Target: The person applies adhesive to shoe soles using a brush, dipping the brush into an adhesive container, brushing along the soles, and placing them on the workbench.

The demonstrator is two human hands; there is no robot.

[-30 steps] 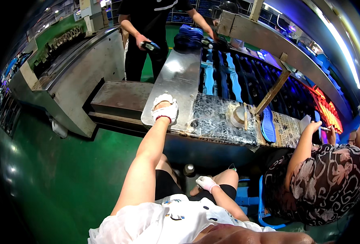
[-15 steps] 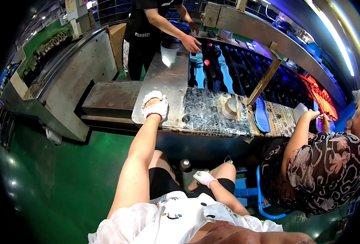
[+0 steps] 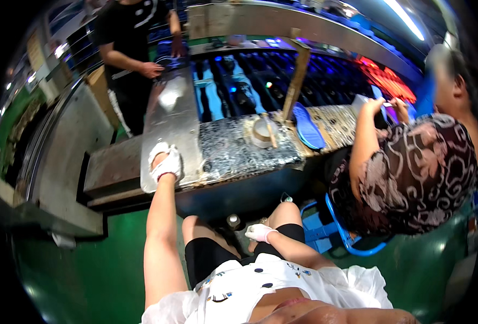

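My left hand, in a white glove with some bare skin showing, rests at the near corner of a metal tabletop. My left arm stretches out straight to it. Nothing clearly shows in that hand, and its finger shape is hard to make out. My right hand, in a pale glove, lies on my thigh with loosely extended fingers and no visible object. Right of my left hand, a plastic-covered work surface bears a round pot with a brush-like stick across it.
Blue shoe soles lean beside a wooden post. Behind are dark rows with light-blue strips. A co-worker in black stands at far left; another in a patterned top sits right, by a blue chair.
The view has swung right, so the bench appears further left. The standing co-worker's hand has drawn back from the strips. My left hand still rests on the metal; my right stays on my thigh.
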